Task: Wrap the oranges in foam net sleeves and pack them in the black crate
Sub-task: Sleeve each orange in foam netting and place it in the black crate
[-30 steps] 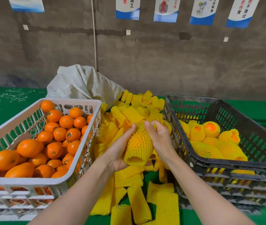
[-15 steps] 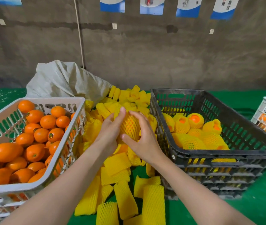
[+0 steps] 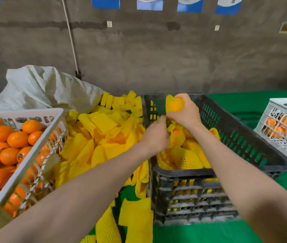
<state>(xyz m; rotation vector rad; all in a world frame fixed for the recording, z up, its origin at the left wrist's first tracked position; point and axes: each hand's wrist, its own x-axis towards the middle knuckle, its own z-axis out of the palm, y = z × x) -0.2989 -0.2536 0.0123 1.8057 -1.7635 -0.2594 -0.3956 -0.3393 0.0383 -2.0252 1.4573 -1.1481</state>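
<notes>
- Our right hand (image 3: 184,113) grips a sleeved orange (image 3: 175,103), held above the black crate (image 3: 244,137) toward its far left corner.
- Our left hand (image 3: 155,135) is just below it, by the crate's left wall. Blur hides its fingers, so we cannot tell whether it holds anything.
- Wrapped oranges (image 3: 186,158) lie inside the crate.
- Loose sleeves (image 3: 100,137) are heaped between it and the white crate (image 3: 21,112) of bare oranges (image 3: 16,139).

We have a single wide-angle view, worn on the head, facing forward and down onto the green surface (image 3: 244,106), close above the black crate (image 3: 188,172) right of centre, grey wall (image 3: 156,58) filling the upper frame.
</notes>
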